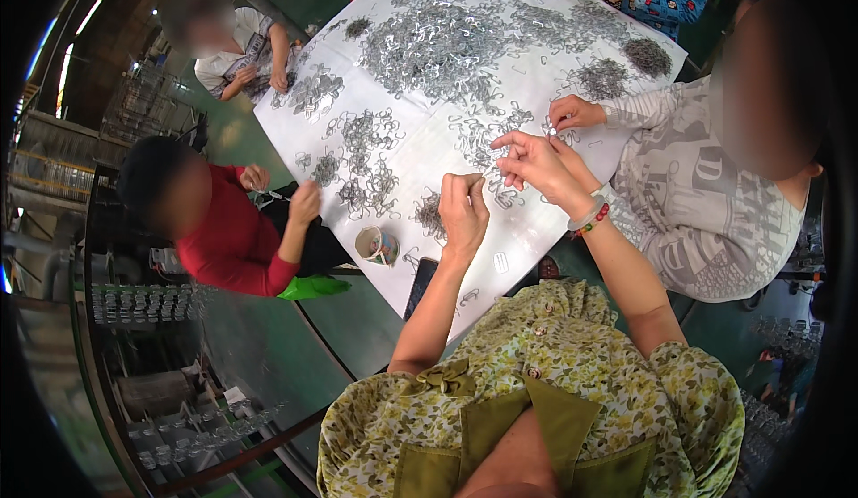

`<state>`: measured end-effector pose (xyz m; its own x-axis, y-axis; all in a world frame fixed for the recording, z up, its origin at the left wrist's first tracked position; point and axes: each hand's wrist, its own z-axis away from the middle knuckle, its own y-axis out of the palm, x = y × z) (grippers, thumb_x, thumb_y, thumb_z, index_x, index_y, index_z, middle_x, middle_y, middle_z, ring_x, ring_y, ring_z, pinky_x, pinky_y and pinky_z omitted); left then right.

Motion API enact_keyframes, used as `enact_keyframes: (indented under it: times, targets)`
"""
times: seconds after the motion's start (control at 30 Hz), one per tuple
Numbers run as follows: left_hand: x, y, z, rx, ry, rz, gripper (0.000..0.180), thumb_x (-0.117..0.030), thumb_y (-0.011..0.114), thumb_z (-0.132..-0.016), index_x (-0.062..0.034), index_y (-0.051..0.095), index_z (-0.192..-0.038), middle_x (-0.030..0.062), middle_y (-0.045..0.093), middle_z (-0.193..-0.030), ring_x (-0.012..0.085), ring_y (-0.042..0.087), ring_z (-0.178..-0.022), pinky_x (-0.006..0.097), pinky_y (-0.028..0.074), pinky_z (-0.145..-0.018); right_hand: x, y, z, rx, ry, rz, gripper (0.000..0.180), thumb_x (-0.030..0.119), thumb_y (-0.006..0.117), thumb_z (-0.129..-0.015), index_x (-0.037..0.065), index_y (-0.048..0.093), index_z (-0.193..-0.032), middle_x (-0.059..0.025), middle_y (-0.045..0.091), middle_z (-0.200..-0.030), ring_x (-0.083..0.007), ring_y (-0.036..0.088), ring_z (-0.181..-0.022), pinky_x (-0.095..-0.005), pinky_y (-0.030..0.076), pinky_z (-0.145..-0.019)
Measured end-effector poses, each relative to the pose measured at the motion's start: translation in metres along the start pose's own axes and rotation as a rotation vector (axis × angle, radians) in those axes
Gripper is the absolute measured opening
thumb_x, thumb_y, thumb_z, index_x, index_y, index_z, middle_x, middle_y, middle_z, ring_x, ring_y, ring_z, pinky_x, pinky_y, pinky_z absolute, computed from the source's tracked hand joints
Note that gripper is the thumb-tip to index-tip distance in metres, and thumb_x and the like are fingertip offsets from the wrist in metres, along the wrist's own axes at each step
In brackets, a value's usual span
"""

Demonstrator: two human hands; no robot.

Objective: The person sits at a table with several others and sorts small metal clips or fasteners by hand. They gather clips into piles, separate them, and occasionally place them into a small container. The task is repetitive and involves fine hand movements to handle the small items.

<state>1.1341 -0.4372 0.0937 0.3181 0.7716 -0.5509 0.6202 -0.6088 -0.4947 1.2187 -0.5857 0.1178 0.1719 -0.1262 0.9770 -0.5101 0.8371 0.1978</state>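
Head view: nearer the clips (476, 137) was the right hand (536, 169), fingers loosely parted; they lay jumbled on the table (536, 230) at its ten o'clock, without shared axis. The left hand (465, 218) was pinched closed; I couldn't tell on what.

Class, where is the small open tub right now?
In the head view, the small open tub is near the left edge of the white table, left of the left hand and up-left of the dark phone.
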Motion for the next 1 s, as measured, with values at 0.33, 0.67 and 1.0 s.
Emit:
enact_keyframes:
  times: [0.33,0.67,1.0]
  targets:
    - [0.010,0.022,0.014,0.075,-0.145,0.163,0.009,0.002,0.062,-0.087,-0.0001,0.054,-0.089,0.0085,0.053,-0.079,0.0161,0.055,-0.060,0.028,0.046,-0.051,-0.006,-0.006,0.010,0.030,0.029,0.033,0.025,0.003,0.053,-0.092,0.000,0.055,-0.117,-0.0032,0.058,-0.067,-0.0078,0.058,-0.054,-0.0210,0.045,-0.046]
    - [-0.006,0.018,0.001,0.376,-0.120,0.088,0.012,-0.001,0.066,-0.084,-0.0008,0.057,-0.093,0.0117,0.054,-0.079,0.0234,0.057,-0.064,0.035,0.045,-0.057,-0.005,-0.031,0.006,0.175,0.167,0.194,0.035,0.004,0.052,-0.091,0.001,0.049,-0.126,-0.0029,0.058,-0.066,-0.0089,0.056,-0.051,-0.0214,0.041,-0.044]
    - [0.034,0.037,0.000,0.220,-0.645,0.414,0.019,-0.009,0.060,-0.093,0.0049,0.058,-0.105,0.0108,0.065,-0.086,0.0127,0.061,-0.063,0.026,0.050,-0.059,-0.014,-0.047,-0.005,-0.002,0.064,0.392,0.027,0.010,0.051,-0.093,0.005,0.053,-0.119,-0.0023,0.060,-0.069,-0.0065,0.056,-0.055,-0.0214,0.042,-0.046]
